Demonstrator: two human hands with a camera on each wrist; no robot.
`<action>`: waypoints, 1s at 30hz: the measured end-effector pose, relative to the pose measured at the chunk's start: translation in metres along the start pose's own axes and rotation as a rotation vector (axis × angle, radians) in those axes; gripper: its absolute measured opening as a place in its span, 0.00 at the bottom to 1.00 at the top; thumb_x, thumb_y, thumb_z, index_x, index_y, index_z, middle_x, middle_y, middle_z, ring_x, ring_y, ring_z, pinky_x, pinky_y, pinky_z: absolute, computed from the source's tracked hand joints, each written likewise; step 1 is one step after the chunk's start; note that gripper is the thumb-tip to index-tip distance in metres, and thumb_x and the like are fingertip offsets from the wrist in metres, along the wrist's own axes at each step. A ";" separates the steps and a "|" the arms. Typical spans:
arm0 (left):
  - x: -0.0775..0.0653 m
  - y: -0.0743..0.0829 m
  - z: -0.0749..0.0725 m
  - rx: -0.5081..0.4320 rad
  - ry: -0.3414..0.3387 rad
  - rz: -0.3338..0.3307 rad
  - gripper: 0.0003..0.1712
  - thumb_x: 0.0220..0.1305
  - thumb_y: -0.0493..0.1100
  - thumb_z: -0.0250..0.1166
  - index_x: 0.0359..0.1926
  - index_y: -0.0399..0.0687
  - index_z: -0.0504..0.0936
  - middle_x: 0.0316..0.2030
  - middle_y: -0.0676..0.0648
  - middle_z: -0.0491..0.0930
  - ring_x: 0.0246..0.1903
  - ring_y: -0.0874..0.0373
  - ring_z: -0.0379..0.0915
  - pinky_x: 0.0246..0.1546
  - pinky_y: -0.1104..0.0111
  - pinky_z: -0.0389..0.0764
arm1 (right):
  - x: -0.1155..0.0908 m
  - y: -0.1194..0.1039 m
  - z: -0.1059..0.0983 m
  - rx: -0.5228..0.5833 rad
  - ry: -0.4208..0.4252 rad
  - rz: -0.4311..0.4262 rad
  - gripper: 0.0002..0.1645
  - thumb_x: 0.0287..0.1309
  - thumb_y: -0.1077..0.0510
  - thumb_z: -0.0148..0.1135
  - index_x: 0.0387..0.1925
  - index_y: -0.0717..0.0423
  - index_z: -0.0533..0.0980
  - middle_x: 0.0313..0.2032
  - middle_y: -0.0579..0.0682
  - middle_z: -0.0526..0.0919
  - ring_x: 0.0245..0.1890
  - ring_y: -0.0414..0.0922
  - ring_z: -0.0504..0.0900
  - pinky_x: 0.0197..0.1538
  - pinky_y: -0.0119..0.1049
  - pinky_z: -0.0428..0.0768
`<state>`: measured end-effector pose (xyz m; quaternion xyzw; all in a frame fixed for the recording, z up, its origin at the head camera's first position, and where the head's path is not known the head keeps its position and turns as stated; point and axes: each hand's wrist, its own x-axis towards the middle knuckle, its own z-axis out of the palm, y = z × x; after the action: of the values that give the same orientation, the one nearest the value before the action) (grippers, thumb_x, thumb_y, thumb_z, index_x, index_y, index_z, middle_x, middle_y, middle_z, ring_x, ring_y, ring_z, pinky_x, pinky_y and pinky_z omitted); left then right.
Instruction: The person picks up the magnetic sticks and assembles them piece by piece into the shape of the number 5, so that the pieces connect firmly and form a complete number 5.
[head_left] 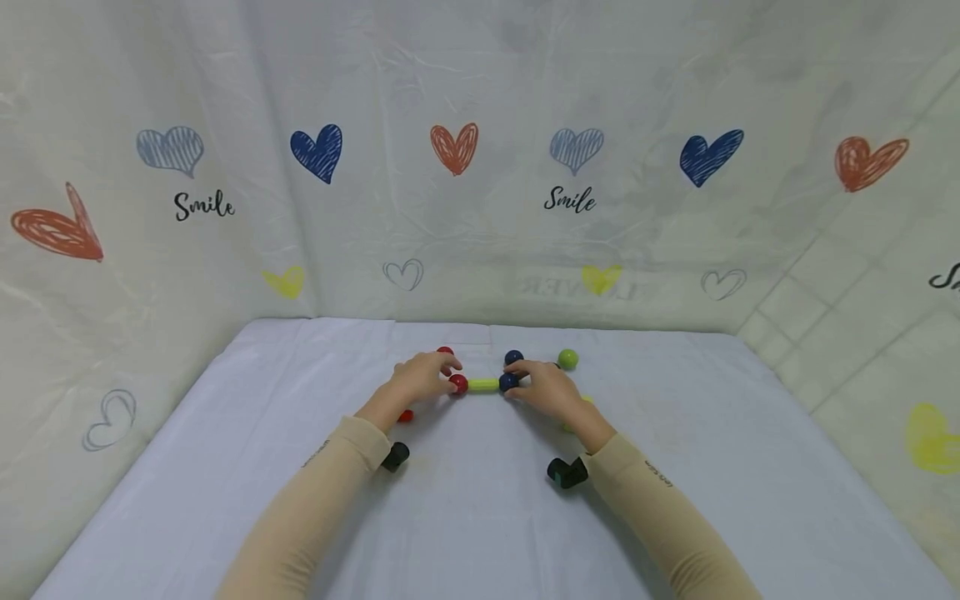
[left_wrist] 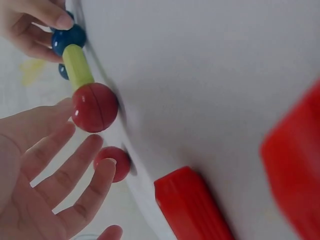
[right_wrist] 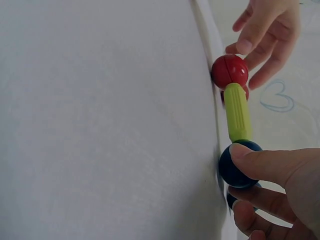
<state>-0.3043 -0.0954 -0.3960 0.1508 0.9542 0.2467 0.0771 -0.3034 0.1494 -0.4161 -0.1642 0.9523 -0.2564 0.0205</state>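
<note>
A yellow-green ribbed rod (head_left: 483, 385) lies between a red ball (head_left: 458, 384) and a dark blue ball (head_left: 508, 382), joined end to end in one row. My right hand (head_left: 551, 390) pinches the blue ball between thumb and fingers, clearest in the right wrist view. At the other end my left hand (head_left: 420, 377) has its fingers spread loosely beside the red ball; the thumb tip is at the ball, and whether it touches cannot be told. A second red ball (left_wrist: 114, 164) sits behind the left fingers. Another blue ball (head_left: 513, 357) is just beyond the right fingers.
A green ball (head_left: 567, 359) stands at the back right. One red rod (left_wrist: 192, 207) lies near the left wrist. Dark cylindrical pieces (head_left: 567, 472) sit by both sleeves. Yellow pieces (head_left: 587, 400) are partly covered by the right wrist. A printed sheet (head_left: 480, 225) hangs behind the white-covered table (head_left: 480, 517).
</note>
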 end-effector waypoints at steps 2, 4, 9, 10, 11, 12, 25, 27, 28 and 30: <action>-0.002 0.000 -0.002 0.015 0.002 0.012 0.20 0.68 0.41 0.70 0.59 0.50 0.83 0.52 0.46 0.84 0.58 0.46 0.76 0.58 0.38 0.66 | 0.000 0.000 0.000 0.001 0.001 -0.005 0.25 0.61 0.55 0.74 0.59 0.52 0.81 0.53 0.55 0.86 0.58 0.54 0.80 0.59 0.54 0.76; -0.004 0.000 -0.005 0.024 0.006 0.023 0.20 0.68 0.42 0.69 0.60 0.50 0.82 0.53 0.46 0.84 0.58 0.46 0.76 0.59 0.38 0.66 | 0.000 0.000 0.000 0.003 0.001 -0.008 0.25 0.61 0.55 0.74 0.59 0.53 0.81 0.52 0.55 0.86 0.58 0.55 0.80 0.59 0.54 0.76; -0.016 0.001 -0.009 0.004 0.007 0.050 0.21 0.68 0.41 0.70 0.60 0.50 0.82 0.53 0.46 0.84 0.58 0.46 0.76 0.60 0.37 0.66 | 0.000 0.001 0.000 0.005 0.000 -0.009 0.25 0.61 0.56 0.74 0.59 0.53 0.81 0.52 0.55 0.86 0.58 0.55 0.80 0.60 0.54 0.76; -0.018 0.000 -0.010 -0.001 0.007 0.054 0.21 0.68 0.41 0.70 0.61 0.50 0.82 0.53 0.46 0.84 0.57 0.46 0.76 0.60 0.38 0.66 | 0.000 0.001 0.001 0.004 0.000 -0.009 0.25 0.61 0.56 0.74 0.59 0.53 0.81 0.52 0.55 0.86 0.58 0.55 0.80 0.60 0.54 0.76; -0.021 -0.001 -0.010 -0.004 0.009 0.060 0.21 0.68 0.41 0.70 0.61 0.51 0.82 0.53 0.46 0.84 0.56 0.46 0.77 0.59 0.38 0.67 | 0.000 0.001 0.001 0.005 0.001 -0.008 0.25 0.61 0.56 0.74 0.59 0.53 0.81 0.52 0.55 0.86 0.58 0.55 0.80 0.60 0.54 0.76; -0.023 -0.002 -0.010 -0.006 0.011 0.064 0.21 0.68 0.41 0.70 0.61 0.51 0.82 0.53 0.47 0.83 0.56 0.47 0.77 0.59 0.39 0.68 | 0.000 0.001 0.001 0.004 0.003 -0.009 0.25 0.61 0.56 0.74 0.59 0.53 0.81 0.52 0.55 0.86 0.58 0.54 0.80 0.60 0.54 0.76; -0.060 -0.014 -0.024 -0.085 0.020 0.152 0.21 0.68 0.40 0.70 0.61 0.47 0.82 0.55 0.45 0.83 0.50 0.49 0.77 0.47 0.60 0.81 | -0.001 0.000 -0.002 0.020 0.011 -0.014 0.25 0.61 0.55 0.74 0.59 0.53 0.81 0.52 0.55 0.86 0.59 0.55 0.80 0.60 0.54 0.76; -0.066 -0.018 -0.025 -0.094 0.017 0.153 0.21 0.68 0.40 0.70 0.61 0.47 0.82 0.55 0.45 0.83 0.50 0.50 0.77 0.45 0.62 0.82 | -0.001 0.000 -0.002 0.023 0.011 -0.016 0.25 0.61 0.55 0.74 0.59 0.54 0.81 0.52 0.55 0.86 0.59 0.55 0.80 0.60 0.55 0.75; -0.069 -0.020 -0.025 -0.100 0.012 0.153 0.21 0.68 0.40 0.70 0.60 0.46 0.83 0.55 0.45 0.83 0.49 0.50 0.77 0.44 0.62 0.82 | -0.001 0.000 -0.001 0.026 0.008 -0.016 0.25 0.61 0.55 0.74 0.59 0.54 0.81 0.52 0.55 0.86 0.59 0.55 0.80 0.60 0.55 0.75; -0.075 -0.024 -0.025 -0.107 0.000 0.149 0.20 0.68 0.40 0.69 0.60 0.46 0.83 0.54 0.46 0.83 0.48 0.52 0.77 0.45 0.62 0.81 | -0.001 0.000 -0.001 0.027 0.001 -0.017 0.25 0.62 0.55 0.74 0.59 0.54 0.81 0.52 0.55 0.86 0.59 0.56 0.80 0.60 0.55 0.75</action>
<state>-0.2451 -0.1511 -0.3805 0.2173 0.9258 0.3023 0.0665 -0.3021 0.1503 -0.4151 -0.1720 0.9473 -0.2694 0.0199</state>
